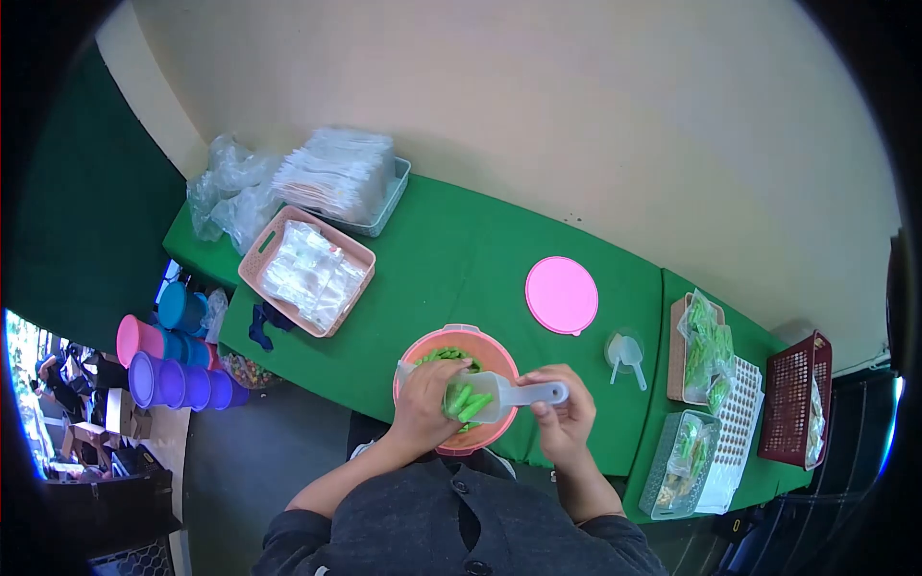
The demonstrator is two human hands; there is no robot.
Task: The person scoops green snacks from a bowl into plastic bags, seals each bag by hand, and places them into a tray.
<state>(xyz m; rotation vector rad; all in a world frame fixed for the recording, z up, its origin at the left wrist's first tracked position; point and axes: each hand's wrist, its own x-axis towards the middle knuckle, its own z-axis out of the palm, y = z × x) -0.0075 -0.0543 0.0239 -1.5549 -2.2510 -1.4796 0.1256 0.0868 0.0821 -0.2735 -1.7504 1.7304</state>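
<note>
As the right hand (565, 413), angled up leftward, grips one scoop (505, 398) over one pink tub (495, 351) at lower centre, the left hand (425, 405) curls by the scoop's mouth, its hold unclear. Several green pieces (470, 405) lie in the scoop; one pink lid (562, 296) lies right of centre.

A translucent scoop (503, 397) with a pale handle (538, 393) is being held crosswise above an open, round pink tub (457, 330), its handle being pointed to the right. Elongated bright-green pieces (468, 402) are being carried in the scoop; more are being held in the tub.
</note>
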